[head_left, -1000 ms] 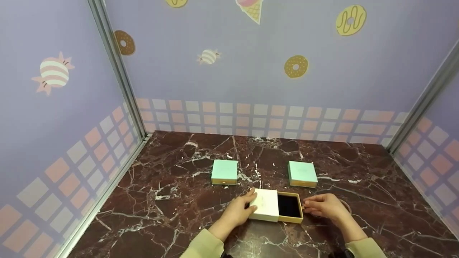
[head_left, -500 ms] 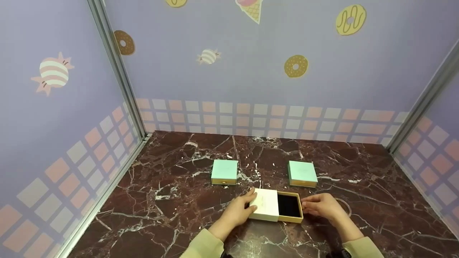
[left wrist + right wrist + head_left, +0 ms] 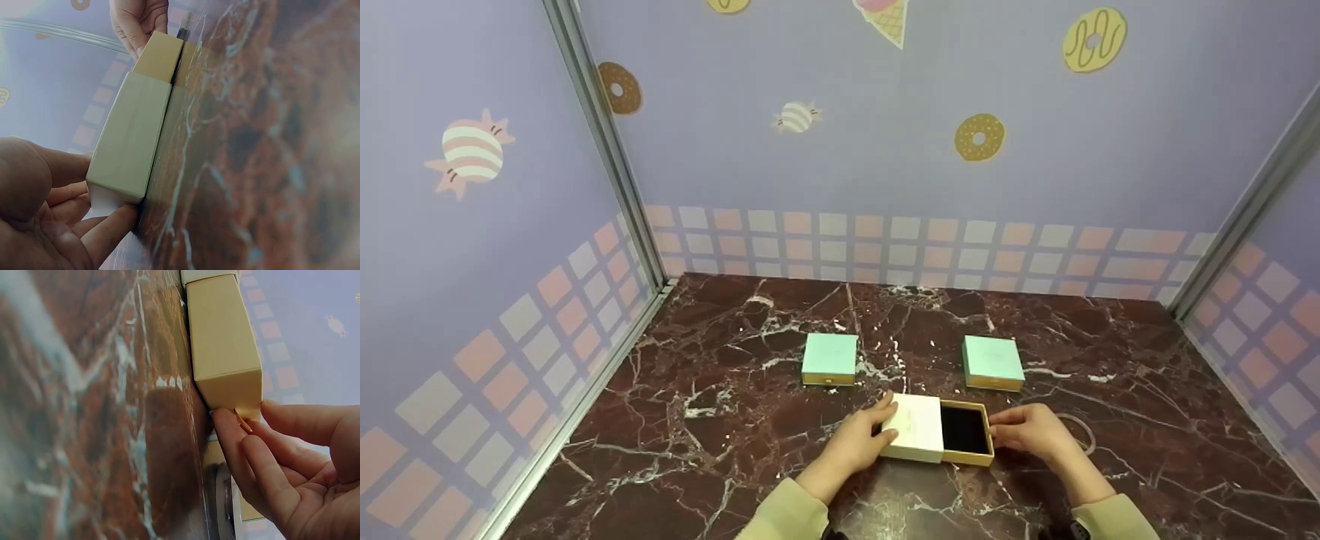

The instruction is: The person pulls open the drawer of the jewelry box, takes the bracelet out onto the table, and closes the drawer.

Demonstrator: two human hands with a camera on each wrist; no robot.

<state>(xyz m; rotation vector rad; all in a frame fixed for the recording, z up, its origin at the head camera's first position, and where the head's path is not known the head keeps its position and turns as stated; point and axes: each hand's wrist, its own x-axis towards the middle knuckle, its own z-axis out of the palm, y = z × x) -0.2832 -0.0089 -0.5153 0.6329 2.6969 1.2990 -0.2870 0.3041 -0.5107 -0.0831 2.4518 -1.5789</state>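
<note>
A white sleeve box (image 3: 911, 427) lies on the marble table with its yellow drawer (image 3: 967, 433) partly out to the right; the drawer's black inside shows. My left hand (image 3: 855, 444) grips the sleeve's left end, thumb in front and fingers round the far side. At the drawer's end, my right hand (image 3: 1035, 431) touches the end face with its fingertips, the thumb at the upper edge. A small orange-brown pull tab (image 3: 243, 422) sticks out between these fingers, not visibly pinched. Behind the right hand lies a thin pale ring (image 3: 1091, 435), like a bangle, partly hidden.
Two mint-green drawer boxes stand behind: the left mint box (image 3: 829, 358) and the right mint box (image 3: 993, 362), both closed. Patterned lilac walls (image 3: 840, 150) bound the marble table (image 3: 720, 465) at the back and sides.
The right hand has shifted slightly left, its fingertips moving from the pull tab to the drawer's end face. More of the ring shows. The box, drawer and left hand keep their places.
</note>
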